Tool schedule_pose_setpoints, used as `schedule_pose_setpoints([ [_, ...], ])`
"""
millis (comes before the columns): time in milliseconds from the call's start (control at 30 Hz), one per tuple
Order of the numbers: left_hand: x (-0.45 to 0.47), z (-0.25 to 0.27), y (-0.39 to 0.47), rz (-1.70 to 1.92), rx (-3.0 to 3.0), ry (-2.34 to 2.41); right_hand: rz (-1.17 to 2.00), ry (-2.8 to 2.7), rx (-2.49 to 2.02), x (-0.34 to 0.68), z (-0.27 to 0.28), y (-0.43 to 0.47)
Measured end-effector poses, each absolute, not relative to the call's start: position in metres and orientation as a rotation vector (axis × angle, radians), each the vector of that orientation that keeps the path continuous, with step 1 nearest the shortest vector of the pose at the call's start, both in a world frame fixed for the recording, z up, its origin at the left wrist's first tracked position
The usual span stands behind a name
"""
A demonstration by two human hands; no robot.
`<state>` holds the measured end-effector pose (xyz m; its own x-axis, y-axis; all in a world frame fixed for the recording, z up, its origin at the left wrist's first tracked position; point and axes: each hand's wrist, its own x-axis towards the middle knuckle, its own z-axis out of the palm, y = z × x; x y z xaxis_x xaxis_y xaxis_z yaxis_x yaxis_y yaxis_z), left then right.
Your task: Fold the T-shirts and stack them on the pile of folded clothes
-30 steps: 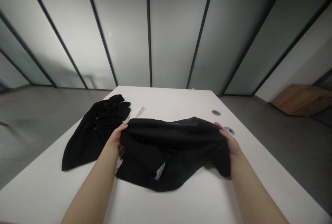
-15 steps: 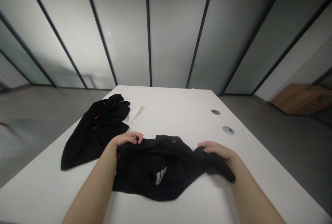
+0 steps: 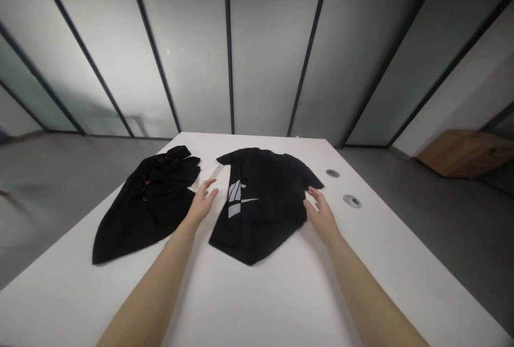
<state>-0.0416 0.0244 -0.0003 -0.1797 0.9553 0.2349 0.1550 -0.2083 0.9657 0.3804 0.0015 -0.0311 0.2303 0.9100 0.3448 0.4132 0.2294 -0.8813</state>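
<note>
A black T-shirt [image 3: 273, 191] with a white print on its left part lies spread on the white table [image 3: 289, 299], its neck and sleeves toward the far end. Its lower edge is slanted and uneven. My left hand [image 3: 203, 202] hovers beside the shirt's left edge, fingers apart, holding nothing. On the other side, my right hand [image 3: 321, 212] is close to the right sleeve and side edge, its fingers spread and empty. Whether its fingertips touch the cloth I cannot tell.
Another black garment [image 3: 148, 213] with small pink marks lies along the table's left side. Something whitish and flat [image 3: 217, 171] shows between the two garments. Two round grommets [image 3: 352, 201] are set near the right edge. Frosted glass panels stand behind the table.
The black T-shirt was bunched up in both hands; now it lies spread farther away on the table. Both hands have let go, and they are closer together.
</note>
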Motion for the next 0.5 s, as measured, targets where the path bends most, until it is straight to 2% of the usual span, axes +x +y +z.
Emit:
schedule_pose_setpoints([
  [133, -0.015, -0.002, 0.009, 1.102, 1.749, 1.257, 0.331, -1.847, -1.497, 0.356, -0.033, -0.009],
  [233, -0.008, -0.005, 0.003, 0.942, 1.835, 1.211, 0.239, -1.998, -1.601, 0.346, -0.035, -0.013],
  [500, -0.022, -0.014, 0.016, 0.950, 1.957, 1.429, 0.130, -1.998, -1.616, 0.371, -0.046, 0.003],
])
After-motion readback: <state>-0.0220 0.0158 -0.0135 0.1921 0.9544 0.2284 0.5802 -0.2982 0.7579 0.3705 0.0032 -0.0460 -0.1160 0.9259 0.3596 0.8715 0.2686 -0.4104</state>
